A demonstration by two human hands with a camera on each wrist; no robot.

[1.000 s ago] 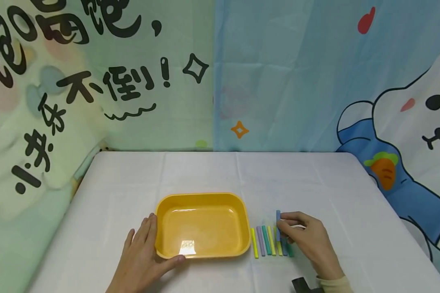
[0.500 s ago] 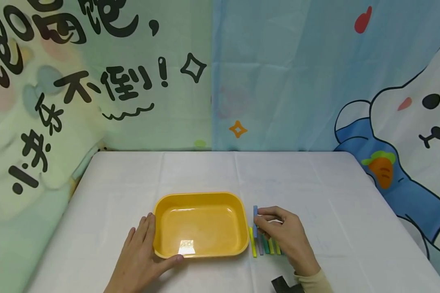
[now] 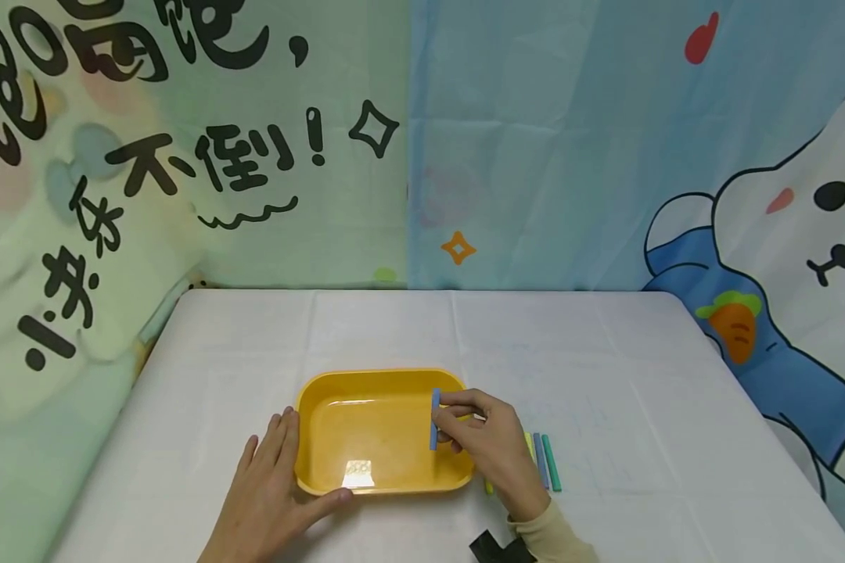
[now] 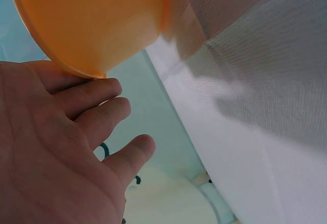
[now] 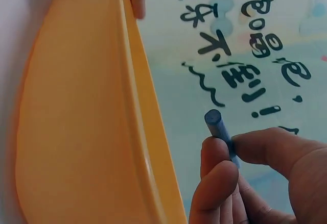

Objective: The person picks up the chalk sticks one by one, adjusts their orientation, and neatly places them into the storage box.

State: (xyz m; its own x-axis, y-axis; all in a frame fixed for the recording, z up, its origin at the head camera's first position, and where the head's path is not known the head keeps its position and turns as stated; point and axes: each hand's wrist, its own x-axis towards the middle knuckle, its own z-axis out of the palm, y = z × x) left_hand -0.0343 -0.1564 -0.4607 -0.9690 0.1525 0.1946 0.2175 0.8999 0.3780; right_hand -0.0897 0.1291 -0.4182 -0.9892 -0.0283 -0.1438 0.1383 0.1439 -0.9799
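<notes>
A yellow tray (image 3: pixel 383 486) stands on the white-covered table, and its inside looks bare. Against its left side rest the straight fingers of my left hand (image 3: pixel 267 489), with the thumb along the front rim; the left wrist view shows these fingertips touching the wall. Between thumb and fingers, my right hand (image 3: pixel 482 438) pinches a blue chalk stick (image 3: pixel 434 420), held over the right part of the tray. The right wrist view shows the round end of this blue chalk (image 5: pixel 212 117) above the rim. Other chalk sticks (image 3: pixel 551 463) lie right of the tray, partly hidden by my right hand.
White cloth covers the table (image 3: pixel 267 336). Behind it hangs a printed curtain (image 3: pixel 521 141) with writing and a cartoon animal. A black strap-like piece (image 3: pixel 500 547) sits near the right sleeve (image 3: pixel 552 536).
My right hand has carried the blue chalk leftwards from above the row of sticks to over the tray. My left hand has stayed at the tray's left side.
</notes>
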